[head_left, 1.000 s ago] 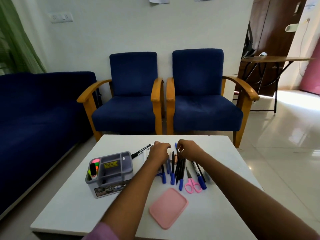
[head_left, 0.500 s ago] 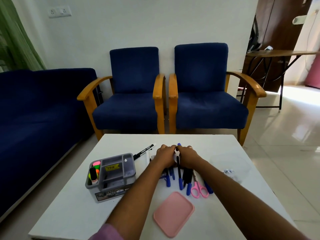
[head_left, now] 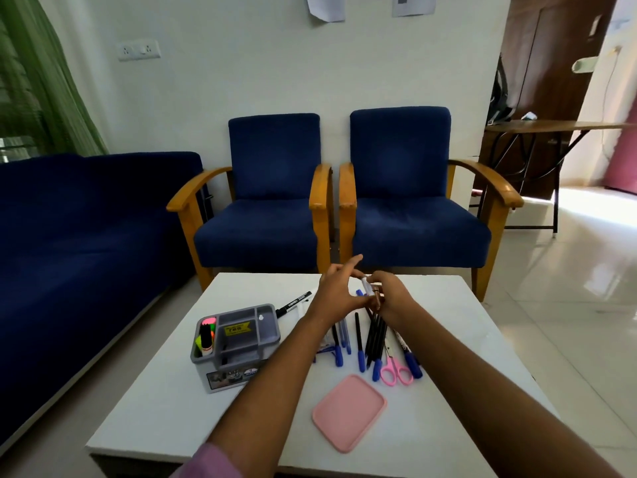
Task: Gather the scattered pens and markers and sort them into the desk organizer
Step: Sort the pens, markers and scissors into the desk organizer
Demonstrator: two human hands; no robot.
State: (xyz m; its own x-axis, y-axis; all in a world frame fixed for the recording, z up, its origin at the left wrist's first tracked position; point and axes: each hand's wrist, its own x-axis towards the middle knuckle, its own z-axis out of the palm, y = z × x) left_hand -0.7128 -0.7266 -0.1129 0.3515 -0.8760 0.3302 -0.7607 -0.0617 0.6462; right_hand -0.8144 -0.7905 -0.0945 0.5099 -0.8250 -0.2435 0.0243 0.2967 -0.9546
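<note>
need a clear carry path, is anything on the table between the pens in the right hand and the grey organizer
Only the left hand and forearm cross between the right hand with its pens and the organizer.

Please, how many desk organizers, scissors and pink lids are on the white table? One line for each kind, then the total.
On the table:
desk organizer: 1
scissors: 1
pink lid: 1
Total: 3
The pens are left out: they overlap too much to count.
</note>
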